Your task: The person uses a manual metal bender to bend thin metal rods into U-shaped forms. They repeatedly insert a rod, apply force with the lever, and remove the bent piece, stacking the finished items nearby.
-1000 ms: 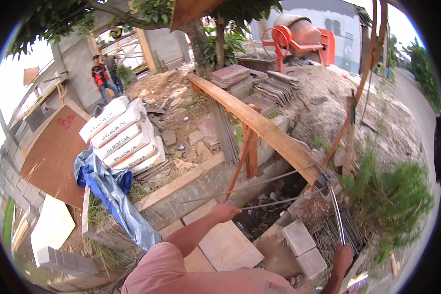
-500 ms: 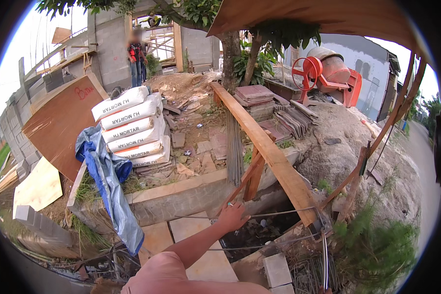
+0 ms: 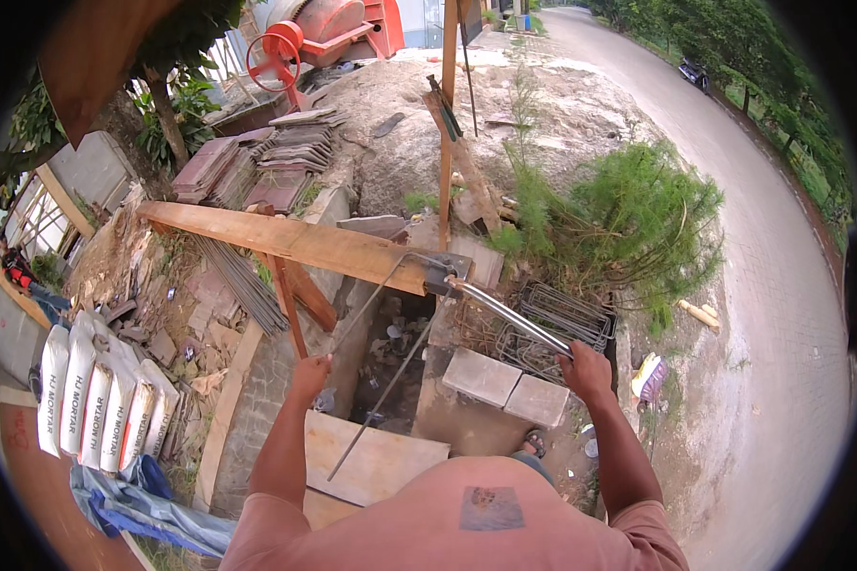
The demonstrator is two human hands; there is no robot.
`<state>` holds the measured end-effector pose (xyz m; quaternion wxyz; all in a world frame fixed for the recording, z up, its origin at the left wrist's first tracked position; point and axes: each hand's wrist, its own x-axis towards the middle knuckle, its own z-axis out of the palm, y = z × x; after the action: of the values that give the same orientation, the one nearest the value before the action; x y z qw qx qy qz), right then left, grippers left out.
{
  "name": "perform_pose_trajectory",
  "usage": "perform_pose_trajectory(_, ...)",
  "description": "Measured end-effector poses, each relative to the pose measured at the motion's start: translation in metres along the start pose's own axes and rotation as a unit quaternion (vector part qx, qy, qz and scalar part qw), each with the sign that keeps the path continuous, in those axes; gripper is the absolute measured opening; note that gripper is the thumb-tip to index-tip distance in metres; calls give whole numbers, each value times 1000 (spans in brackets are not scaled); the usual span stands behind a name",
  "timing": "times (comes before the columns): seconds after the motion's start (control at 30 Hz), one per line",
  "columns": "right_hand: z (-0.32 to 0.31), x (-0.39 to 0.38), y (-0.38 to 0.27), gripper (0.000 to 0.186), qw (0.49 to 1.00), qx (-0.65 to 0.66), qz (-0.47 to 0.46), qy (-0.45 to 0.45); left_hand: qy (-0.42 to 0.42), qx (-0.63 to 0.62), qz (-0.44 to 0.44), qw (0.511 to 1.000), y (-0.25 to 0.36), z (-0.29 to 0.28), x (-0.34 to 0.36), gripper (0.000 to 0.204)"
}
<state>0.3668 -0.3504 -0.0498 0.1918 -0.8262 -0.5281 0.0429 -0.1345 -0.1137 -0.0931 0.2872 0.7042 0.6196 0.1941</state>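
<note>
Both hands are closed. By the left hand (image 3: 311,376) the end of a thin metal rod (image 3: 376,297) is gripped, and by the right hand (image 3: 588,371) the near end of a silver bar (image 3: 514,319) is gripped. Rod and bar are met ahead of and between the hands, at a dark metal fitting (image 3: 448,274) mounted on the near end of a wooden beam (image 3: 295,240). A second rod length (image 3: 381,402) is seen slanting from the fitting toward a pale slab (image 3: 400,462); whether it is joined to the first cannot be told.

The beam is carried outdoors over a dark ditch (image 3: 390,366), bordered by rubble and earth. To the right, a green bush (image 3: 628,209) and a paved road (image 3: 733,285) are seen.

Counted are one beam, one silver bar, two rod lengths at the fitting, two grey blocks (image 3: 481,373) laid side by side, one orange mixer (image 3: 343,43), one blue tarp (image 3: 152,509) and at least five white bags (image 3: 81,390), stacked at the left.
</note>
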Motion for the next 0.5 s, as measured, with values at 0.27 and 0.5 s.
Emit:
perform_pose_trajectory(0.27,24,-15,5,35,978,184,76,58,62,-126,38,989,68,-1,-90,38)
perform_pose_trajectory(0.5,70,-46,-46,30,858,505,81,-43,156,-478,17,864,132,10,-76,34)
